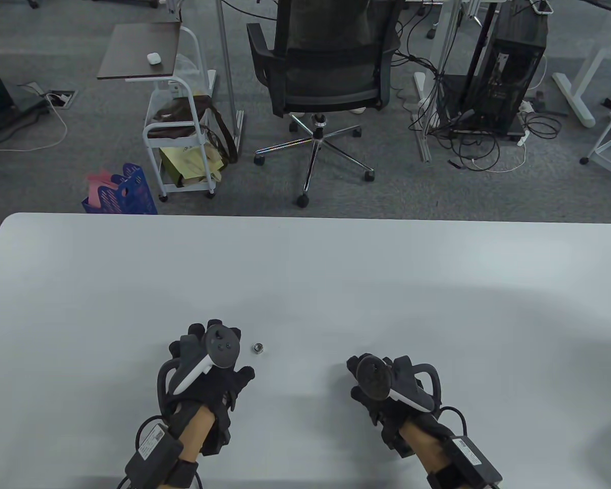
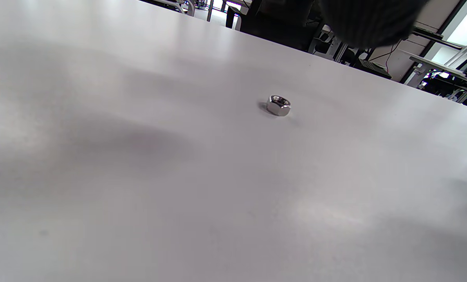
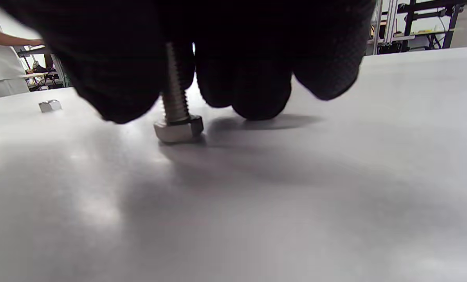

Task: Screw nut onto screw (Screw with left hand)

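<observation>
Table: a pale grey top that fills the near half of the table view; both hands come in from its near edge.
Nut: a small shiny hex nut, lying flat on the table with its hole upward, just right of the left hand and apart from it. It shows again in the left wrist view and, small, at the far left of the right wrist view.
Screw: a silver hex-head screw, standing upright, head down on the table, threaded shank upward between the gloved fingers of the right hand. The table view hides it under that hand.
Left hand: in a black glove, palm down over the table, left of the nut. Its fingers lie under the tracker, so I cannot tell how far they are curled; it has hold of nothing that can be seen. In the left wrist view only a dark bit of glove shows at the top edge.
Right hand: in a black glove, low over the table, well right of the nut. In the right wrist view its fingertips curl down toward the table and close round the screw's shank, pinching it.
Far side: an office chair, a white cart and a blue basket stand on the grey carpet beyond the table.
</observation>
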`<action>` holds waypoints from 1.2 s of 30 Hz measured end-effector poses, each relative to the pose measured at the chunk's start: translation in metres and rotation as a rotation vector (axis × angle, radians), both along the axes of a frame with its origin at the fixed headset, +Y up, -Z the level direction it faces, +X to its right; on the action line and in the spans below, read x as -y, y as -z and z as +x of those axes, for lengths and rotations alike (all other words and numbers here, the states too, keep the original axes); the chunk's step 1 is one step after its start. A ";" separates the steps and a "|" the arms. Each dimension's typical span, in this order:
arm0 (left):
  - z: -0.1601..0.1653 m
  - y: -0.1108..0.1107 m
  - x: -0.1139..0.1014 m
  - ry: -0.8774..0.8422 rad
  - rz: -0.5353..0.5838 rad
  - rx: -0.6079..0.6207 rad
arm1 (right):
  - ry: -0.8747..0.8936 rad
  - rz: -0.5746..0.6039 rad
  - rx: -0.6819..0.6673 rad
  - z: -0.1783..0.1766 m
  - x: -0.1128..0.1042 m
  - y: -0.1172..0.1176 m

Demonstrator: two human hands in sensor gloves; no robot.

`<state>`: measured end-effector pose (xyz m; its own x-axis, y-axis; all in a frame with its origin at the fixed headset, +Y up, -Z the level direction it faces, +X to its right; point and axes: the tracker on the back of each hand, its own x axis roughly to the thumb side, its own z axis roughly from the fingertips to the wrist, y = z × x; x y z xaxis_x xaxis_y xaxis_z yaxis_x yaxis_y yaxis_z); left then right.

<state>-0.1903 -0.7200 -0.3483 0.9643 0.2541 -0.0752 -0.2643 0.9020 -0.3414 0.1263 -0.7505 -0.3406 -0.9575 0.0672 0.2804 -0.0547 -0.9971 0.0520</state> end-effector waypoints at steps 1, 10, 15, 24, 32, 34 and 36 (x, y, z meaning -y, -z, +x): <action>0.000 0.000 0.000 -0.001 -0.004 0.002 | -0.006 0.007 -0.002 0.000 0.001 -0.001; 0.000 0.000 0.000 -0.007 -0.013 0.002 | 0.010 0.063 0.000 0.003 -0.011 -0.002; 0.000 0.000 0.001 -0.011 -0.021 -0.004 | 0.154 0.096 0.024 0.006 -0.047 -0.002; 0.003 0.001 0.003 0.001 -0.026 0.009 | 0.570 0.068 0.093 0.018 -0.082 0.004; 0.006 0.002 0.007 0.002 -0.029 0.027 | 0.578 0.068 0.126 0.030 -0.066 0.002; 0.008 0.003 0.006 0.003 0.004 0.031 | 0.568 0.082 0.139 0.033 -0.063 0.000; 0.011 0.004 0.003 0.005 0.063 0.034 | 0.552 0.099 0.149 0.034 -0.062 -0.001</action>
